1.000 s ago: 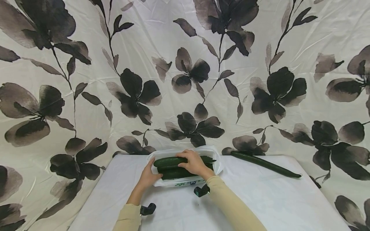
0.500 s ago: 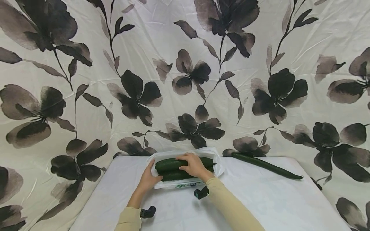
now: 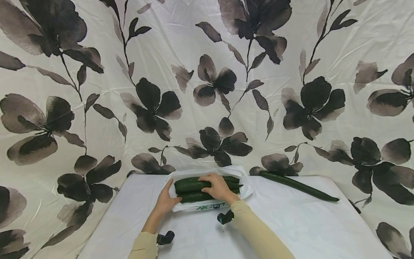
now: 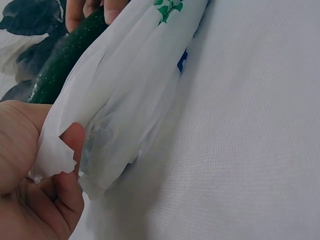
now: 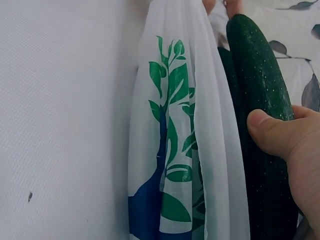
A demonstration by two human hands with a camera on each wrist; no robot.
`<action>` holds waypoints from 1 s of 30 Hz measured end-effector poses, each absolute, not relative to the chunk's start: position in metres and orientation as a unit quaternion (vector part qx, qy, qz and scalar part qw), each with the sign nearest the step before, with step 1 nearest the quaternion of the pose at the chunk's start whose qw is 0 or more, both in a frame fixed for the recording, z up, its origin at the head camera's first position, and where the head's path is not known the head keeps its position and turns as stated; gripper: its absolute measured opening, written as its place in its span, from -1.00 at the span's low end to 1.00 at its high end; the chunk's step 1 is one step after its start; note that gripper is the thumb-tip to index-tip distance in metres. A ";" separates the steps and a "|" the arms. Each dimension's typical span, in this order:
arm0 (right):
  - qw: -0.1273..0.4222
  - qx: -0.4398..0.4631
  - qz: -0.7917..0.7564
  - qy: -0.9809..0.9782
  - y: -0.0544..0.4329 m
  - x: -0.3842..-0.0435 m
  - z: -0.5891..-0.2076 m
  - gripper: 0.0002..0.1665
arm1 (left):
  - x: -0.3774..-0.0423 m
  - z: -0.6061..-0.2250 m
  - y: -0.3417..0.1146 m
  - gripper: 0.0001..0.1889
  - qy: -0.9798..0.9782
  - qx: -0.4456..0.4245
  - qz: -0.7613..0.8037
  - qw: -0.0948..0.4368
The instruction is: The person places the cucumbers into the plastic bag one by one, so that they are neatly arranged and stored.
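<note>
A white plastic bag (image 3: 207, 207) with a green and blue leaf print lies with its mouth upward, holding several dark green cucumbers. Its left end is in my left hand (image 3: 165, 202); in the left wrist view, the thumb and curled fingers pinch the bag's edge (image 4: 57, 155). My right hand (image 3: 218, 186) grips the back, uppermost cucumber (image 3: 187, 185) from above. In the right wrist view the thumb presses this cucumber's (image 5: 260, 65) near side, and the other fingers are mostly hidden behind it. Another cucumber (image 3: 194, 196) lies along the bag's front side.
A single long cucumber (image 3: 297, 185) lies slantwise at the back right of the white-covered table (image 3: 291, 223). Behind the table hangs a floral cloth (image 3: 265, 118). Each wrist wears a black camera, such as the left one (image 3: 166, 237).
The uppermost cucumber has shifted slightly right and toward me in the bag, with my right hand on it. My left hand keeps its hold on the bag's left end.
</note>
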State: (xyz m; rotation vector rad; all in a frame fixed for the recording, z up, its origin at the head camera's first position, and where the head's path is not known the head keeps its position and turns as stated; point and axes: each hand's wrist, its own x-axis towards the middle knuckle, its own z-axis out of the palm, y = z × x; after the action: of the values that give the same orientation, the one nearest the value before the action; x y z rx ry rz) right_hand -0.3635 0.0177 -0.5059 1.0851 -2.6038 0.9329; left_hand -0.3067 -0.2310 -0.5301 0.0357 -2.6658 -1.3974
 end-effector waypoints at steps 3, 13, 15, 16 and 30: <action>0.091 0.365 0.304 -0.875 0.017 -0.363 -0.507 -0.49 | -0.307 -0.531 -0.231 -0.02 -0.884 0.011 -0.462 0.067; 0.094 0.348 0.285 -0.888 0.014 -0.364 -0.512 -0.53 | -0.307 -0.531 -0.233 -0.01 -0.887 0.014 -0.456 0.070; 0.093 0.344 0.286 -0.889 0.014 -0.365 -0.512 -0.54 | -0.307 -0.531 -0.232 -0.01 -0.886 0.014 -0.458 0.070; 0.093 0.342 0.286 -0.890 0.013 -0.365 -0.512 -0.54 | -0.307 -0.531 -0.232 -0.01 -0.887 0.013 -0.457 0.070; 0.089 0.318 0.305 -0.893 0.014 -0.368 -0.513 -0.52 | -0.306 -0.532 -0.231 -0.01 -0.886 0.012 -0.458 0.069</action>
State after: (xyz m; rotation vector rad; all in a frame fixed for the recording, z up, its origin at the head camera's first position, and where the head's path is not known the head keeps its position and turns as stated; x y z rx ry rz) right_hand -0.3676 0.0137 -0.5129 0.9472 -2.6568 0.9068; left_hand -0.3060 -0.2311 -0.5319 0.0373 -2.6687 -1.3778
